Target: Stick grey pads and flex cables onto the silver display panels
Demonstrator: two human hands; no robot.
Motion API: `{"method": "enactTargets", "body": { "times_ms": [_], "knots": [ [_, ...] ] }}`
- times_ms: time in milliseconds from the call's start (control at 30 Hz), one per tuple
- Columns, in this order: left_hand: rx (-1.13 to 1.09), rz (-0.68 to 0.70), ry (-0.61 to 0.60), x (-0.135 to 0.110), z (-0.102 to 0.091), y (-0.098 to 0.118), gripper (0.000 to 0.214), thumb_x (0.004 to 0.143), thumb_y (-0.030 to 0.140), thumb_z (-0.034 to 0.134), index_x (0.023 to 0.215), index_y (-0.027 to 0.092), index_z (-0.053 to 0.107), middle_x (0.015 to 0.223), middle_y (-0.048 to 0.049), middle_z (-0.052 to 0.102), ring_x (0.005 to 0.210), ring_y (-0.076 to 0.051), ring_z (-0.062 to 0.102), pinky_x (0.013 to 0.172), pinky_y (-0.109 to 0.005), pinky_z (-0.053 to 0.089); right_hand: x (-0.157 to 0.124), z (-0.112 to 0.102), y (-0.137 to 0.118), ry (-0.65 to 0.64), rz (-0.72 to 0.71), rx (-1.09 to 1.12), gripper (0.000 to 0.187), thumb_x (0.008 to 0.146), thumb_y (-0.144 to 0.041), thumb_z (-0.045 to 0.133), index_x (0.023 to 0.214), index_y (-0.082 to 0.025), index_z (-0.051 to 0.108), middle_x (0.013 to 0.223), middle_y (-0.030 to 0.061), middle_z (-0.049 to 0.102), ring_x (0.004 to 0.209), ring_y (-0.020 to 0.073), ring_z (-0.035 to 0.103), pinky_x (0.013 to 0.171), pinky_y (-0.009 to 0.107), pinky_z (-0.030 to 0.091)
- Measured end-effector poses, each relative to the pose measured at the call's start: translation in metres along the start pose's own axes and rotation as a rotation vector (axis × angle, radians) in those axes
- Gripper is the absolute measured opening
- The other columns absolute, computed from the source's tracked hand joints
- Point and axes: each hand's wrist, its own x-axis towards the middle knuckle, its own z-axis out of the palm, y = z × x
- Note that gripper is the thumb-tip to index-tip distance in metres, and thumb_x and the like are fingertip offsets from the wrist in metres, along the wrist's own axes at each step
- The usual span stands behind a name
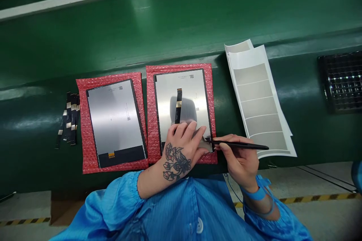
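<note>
A display panel (162, 83) lies silver back up on pink bubble wrap. Up its middle runs a black flex cable (178, 111), its lower end hidden under my left hand (181, 150). That hand rests on the panel's lower part with fingers stretched out and apart. A greyish patch (204, 145) shows between its thumb and forefinger; whether it is a sticker or bare panel I cannot tell. My right hand (241, 160) is closed on black tweezers (243, 145), whose tip points left to the panel's lower right corner, near my left forefinger.
Left of this panel, a second display panel (113, 120) lies on pink bubble wrap (85, 128). Several flex cables (68, 120) are heaped beyond it. Sheets of grey stickers (258, 98) lie to the right, and a black gridded tray (343, 83) stands at the far right.
</note>
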Motion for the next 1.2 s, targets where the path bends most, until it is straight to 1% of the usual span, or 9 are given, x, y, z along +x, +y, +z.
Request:
{"method": "enactTargets", "body": {
  "times_ms": [200, 333, 433, 533, 667, 767, 933, 1067, 1200],
  "knots": [
    [-0.075, -0.01, -0.04, 0.001, -0.001, -0.002, 0.049, 0.086, 0.045, 0.064, 0.125, 0.018, 0.059, 0.121, -0.011, 0.062, 0.105, -0.027, 0.052, 0.086, -0.041, 0.041, 0.0, -0.001, 0.003, -0.025, -0.055, -0.03, 0.02, 0.089, -0.012, 0.062, 0.102, -0.026, 0.055, 0.089, 0.0002, 0.072, 0.082, 0.0165, 0.07, 0.065, 0.03, 0.058],
    [-0.208, 0.012, 0.016, 0.004, 0.001, -0.007, 0.027, 0.091, 0.021, 0.054, 0.116, 0.019, 0.063, 0.113, -0.0098, 0.065, 0.102, -0.024, 0.055, 0.084, -0.038, 0.043, 0.0, -0.001, 0.002, 0.015, -0.026, -0.025, 0.019, 0.089, -0.015, 0.063, 0.102, -0.026, 0.054, 0.089, -0.0001, 0.072, 0.077, 0.0158, 0.071, 0.064, 0.029, 0.06],
    [-0.348, 0.068, 0.014, 0.008, 0.007, -0.01, 0.024, 0.09, 0.01, 0.049, 0.104, 0.018, 0.067, 0.101, -0.0073, 0.067, 0.097, -0.02, 0.058, 0.08, -0.034, 0.045, 0.0, -0.001, 0.002, 0.034, -0.05, -0.061, 0.02, 0.088, -0.015, 0.063, 0.102, -0.025, 0.054, 0.087, 0.0003, 0.072, 0.075, 0.016, 0.072, 0.064, 0.029, 0.061],
    [-0.388, 0.096, 0.025, 0.011, 0.013, -0.011, 0.02, 0.091, 0.01, 0.049, 0.09, 0.017, 0.068, 0.093, -0.0063, 0.067, 0.089, -0.019, 0.057, 0.076, -0.032, 0.046, 0.001, -0.001, 0.001, 0.017, -0.157, -0.133, 0.019, 0.088, -0.014, 0.062, 0.101, -0.025, 0.055, 0.086, 0.0021, 0.073, 0.078, 0.0187, 0.072, 0.066, 0.033, 0.062],
    [-0.368, 0.127, 0.072, 0.013, 0.017, -0.011, 0.019, 0.091, 0.012, 0.051, 0.082, 0.017, 0.067, 0.088, -0.0045, 0.066, 0.084, -0.018, 0.057, 0.072, -0.031, 0.044, 0.003, -0.003, -0.002, -0.089, -0.482, -0.331, 0.02, 0.085, -0.011, 0.062, 0.097, -0.026, 0.056, 0.085, 0.004, 0.075, 0.073, 0.0202, 0.073, 0.06, 0.034, 0.063],
    [-0.369, 0.121, 0.048, 0.013, 0.016, -0.011, 0.02, 0.091, 0.012, 0.05, 0.081, 0.018, 0.067, 0.087, -0.0037, 0.066, 0.084, -0.017, 0.056, 0.073, -0.031, 0.044, 0.004, -0.004, -0.004, -0.122, -0.683, -0.45, 0.022, 0.085, -0.008, 0.062, 0.097, -0.025, 0.056, 0.083, 0.0048, 0.076, 0.071, 0.0193, 0.074, 0.059, 0.031, 0.063],
    [-0.383, 0.113, 0.047, 0.013, 0.016, -0.011, 0.019, 0.091, 0.013, 0.053, 0.079, 0.018, 0.067, 0.085, -0.0033, 0.065, 0.081, -0.016, 0.055, 0.071, -0.03, 0.043, 0.003, -0.006, -0.004, -0.118, -0.714, -0.495, 0.018, 0.087, -0.007, 0.06, 0.098, -0.021, 0.055, 0.08, 0.0073, 0.075, 0.072, 0.0176, 0.074, 0.062, 0.028, 0.064],
    [-0.37, 0.111, 0.036, 0.014, 0.017, -0.011, 0.016, 0.089, 0.014, 0.055, 0.079, 0.018, 0.067, 0.086, -0.0035, 0.064, 0.082, -0.017, 0.054, 0.07, -0.03, 0.043, 0.004, -0.004, -0.003, -0.107, -0.693, -0.478, 0.019, 0.089, -0.008, 0.059, 0.102, -0.02, 0.054, 0.081, 0.0069, 0.075, 0.074, 0.0172, 0.074, 0.062, 0.029, 0.064],
    [-0.372, 0.112, 0.036, 0.013, 0.019, -0.011, 0.015, 0.088, 0.014, 0.056, 0.079, 0.018, 0.068, 0.086, -0.0039, 0.063, 0.084, -0.018, 0.054, 0.071, -0.03, 0.042, 0.003, -0.004, -0.001, -0.095, -0.733, -0.495, 0.02, 0.087, -0.006, 0.061, 0.102, -0.019, 0.054, 0.082, 0.0054, 0.075, 0.074, 0.0166, 0.074, 0.064, 0.028, 0.064]
  ]
}}
